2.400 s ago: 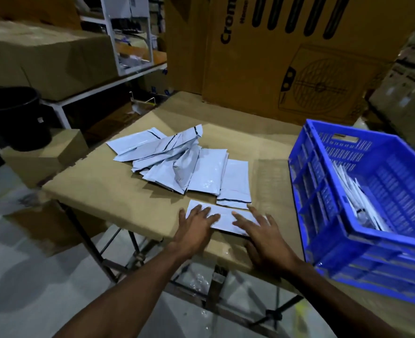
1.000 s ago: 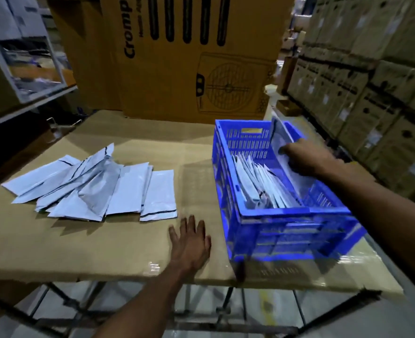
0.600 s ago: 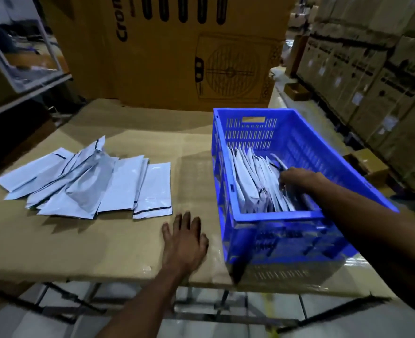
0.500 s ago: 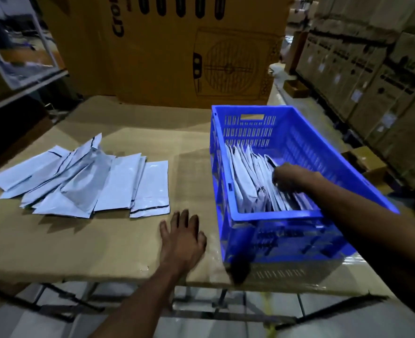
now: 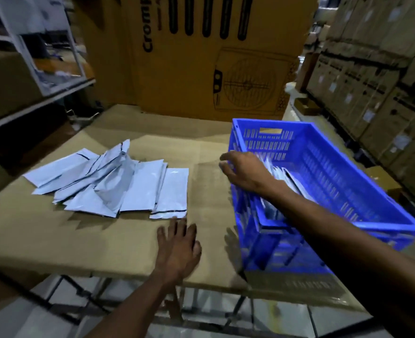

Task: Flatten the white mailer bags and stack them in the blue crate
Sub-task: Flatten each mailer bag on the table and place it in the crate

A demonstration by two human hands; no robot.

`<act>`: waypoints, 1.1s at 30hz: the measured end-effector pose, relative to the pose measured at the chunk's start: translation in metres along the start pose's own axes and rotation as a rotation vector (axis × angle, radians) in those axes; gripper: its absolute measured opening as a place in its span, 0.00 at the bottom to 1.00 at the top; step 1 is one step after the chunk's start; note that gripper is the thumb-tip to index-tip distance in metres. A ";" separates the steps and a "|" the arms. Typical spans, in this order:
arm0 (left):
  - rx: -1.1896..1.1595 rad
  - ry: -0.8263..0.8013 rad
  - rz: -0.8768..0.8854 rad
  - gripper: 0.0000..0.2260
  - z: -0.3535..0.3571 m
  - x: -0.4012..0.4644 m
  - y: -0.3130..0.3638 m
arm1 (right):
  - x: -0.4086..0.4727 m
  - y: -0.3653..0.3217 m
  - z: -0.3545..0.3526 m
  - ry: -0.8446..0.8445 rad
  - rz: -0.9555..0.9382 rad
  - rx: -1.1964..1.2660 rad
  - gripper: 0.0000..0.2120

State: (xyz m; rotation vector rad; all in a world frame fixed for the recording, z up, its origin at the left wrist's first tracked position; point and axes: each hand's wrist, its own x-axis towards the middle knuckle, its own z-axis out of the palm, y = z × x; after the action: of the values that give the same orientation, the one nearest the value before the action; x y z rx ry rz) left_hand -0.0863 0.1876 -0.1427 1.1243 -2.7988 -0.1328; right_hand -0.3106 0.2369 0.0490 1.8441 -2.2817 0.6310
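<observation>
A loose pile of white mailer bags [image 5: 108, 184] lies on the cardboard-covered table [image 5: 55, 235], left of centre; the nearest flat bag [image 5: 171, 193] is at its right end. The blue crate [image 5: 343, 172] stands at the table's right side, with several mailer bags [image 5: 284, 176] standing on edge inside. My right hand [image 5: 244, 173] hovers over the crate's left wall, fingers apart and holding nothing. My left hand [image 5: 178, 248] rests flat on the table near the front edge, just below the nearest bag.
A tall printed cardboard box [image 5: 201, 57] stands behind the table. Stacked cartons [image 5: 377, 81] fill the right side. A metal shelf rack [image 5: 38, 57] is at the left. The table's front edge [image 5: 104, 274] drops to the floor.
My right hand has let go of the bag in the crate, come out and moved left over the crate's wall. My left hand stays flat on the table.
</observation>
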 end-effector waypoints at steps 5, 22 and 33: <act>-0.002 0.065 -0.103 0.25 -0.012 -0.015 -0.056 | 0.028 -0.059 0.052 -0.288 -0.073 -0.110 0.15; -0.006 -0.056 -0.234 0.36 -0.010 -0.007 -0.112 | 0.026 -0.075 0.205 -0.451 -0.235 -0.391 0.24; -0.024 0.049 -0.211 0.36 -0.012 -0.008 -0.110 | 0.021 -0.068 0.221 -0.281 -0.268 -0.322 0.16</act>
State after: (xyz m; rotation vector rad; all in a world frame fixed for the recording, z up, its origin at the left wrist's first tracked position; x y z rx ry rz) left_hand -0.0036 0.1138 -0.1456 1.3946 -2.6231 -0.1556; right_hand -0.2168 0.1173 -0.1266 2.1199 -2.0730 -0.0366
